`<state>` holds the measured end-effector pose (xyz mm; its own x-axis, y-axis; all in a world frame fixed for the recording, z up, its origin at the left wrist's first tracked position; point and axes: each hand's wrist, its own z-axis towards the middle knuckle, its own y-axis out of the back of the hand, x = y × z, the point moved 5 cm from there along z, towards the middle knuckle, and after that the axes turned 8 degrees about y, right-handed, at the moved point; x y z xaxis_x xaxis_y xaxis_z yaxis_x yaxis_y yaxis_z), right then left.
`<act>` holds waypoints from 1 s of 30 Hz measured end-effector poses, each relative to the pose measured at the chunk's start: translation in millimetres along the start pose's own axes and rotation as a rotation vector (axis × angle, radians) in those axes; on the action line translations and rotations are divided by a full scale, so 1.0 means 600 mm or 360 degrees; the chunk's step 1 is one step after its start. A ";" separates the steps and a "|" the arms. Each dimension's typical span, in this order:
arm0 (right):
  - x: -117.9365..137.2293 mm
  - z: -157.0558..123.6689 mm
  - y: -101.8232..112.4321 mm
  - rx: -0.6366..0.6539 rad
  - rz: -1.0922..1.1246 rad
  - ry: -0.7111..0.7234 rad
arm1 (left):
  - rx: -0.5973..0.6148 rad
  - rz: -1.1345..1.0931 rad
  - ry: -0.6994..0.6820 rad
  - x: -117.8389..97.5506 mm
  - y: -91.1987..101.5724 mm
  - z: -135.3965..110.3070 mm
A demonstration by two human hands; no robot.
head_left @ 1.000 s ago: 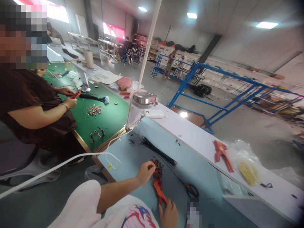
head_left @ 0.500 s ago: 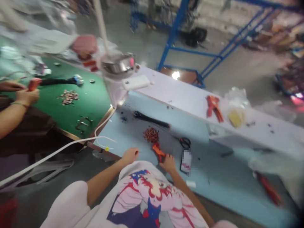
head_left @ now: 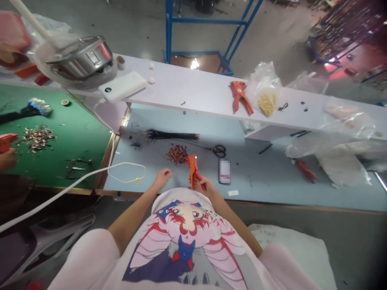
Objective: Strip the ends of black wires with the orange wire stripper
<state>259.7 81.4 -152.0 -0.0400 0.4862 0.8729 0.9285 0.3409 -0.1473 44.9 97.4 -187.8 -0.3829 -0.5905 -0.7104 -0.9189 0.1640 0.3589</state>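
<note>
My right hand (head_left: 203, 185) is closed round the handles of an orange crimping tool (head_left: 192, 168), held upright over the near edge of the light blue table (head_left: 266, 177). My left hand (head_left: 162, 177) pinches a thin piece that is too small to name, just left of the tool's jaws. A small heap of reddish metal terminals (head_left: 177, 153) lies just beyond both hands. Behind it lies a bundle of black wires (head_left: 171, 135). Black-handled scissors (head_left: 219, 150) rest to the right of the heap.
A raised white shelf (head_left: 199, 94) carries a second orange tool (head_left: 240, 96), a bag of yellow parts (head_left: 267, 102), a white power bank (head_left: 123, 86) and a lamp base (head_left: 79, 60). A white cable (head_left: 75, 183) crosses the green table (head_left: 78, 133), where another person's hand (head_left: 7, 158) works.
The view has swung down and to the right over the blue table. My left hand left the terminal heap and came back towards my body; my right hand raised the orange tool upright.
</note>
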 end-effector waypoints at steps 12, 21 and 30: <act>0.115 -0.018 -0.070 0.0034 0.0469 0.0454 | -0.0326 -0.0520 -0.0494 -0.159 0.085 -0.125; 0.147 -0.061 -0.087 0.0090 0.0595 0.0293 | -0.0397 -0.0569 -0.0642 -0.197 0.092 -0.167; 0.111 -0.031 -0.061 0.0084 0.0380 0.0230 | -0.0380 -0.0496 -0.0664 -0.216 0.091 -0.170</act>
<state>230.2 86.3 -79.6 0.2342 0.4390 0.8674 0.8847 0.2737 -0.3774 54.2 102.3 -14.4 -0.1469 -0.2128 -0.9660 -0.9659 -0.1799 0.1865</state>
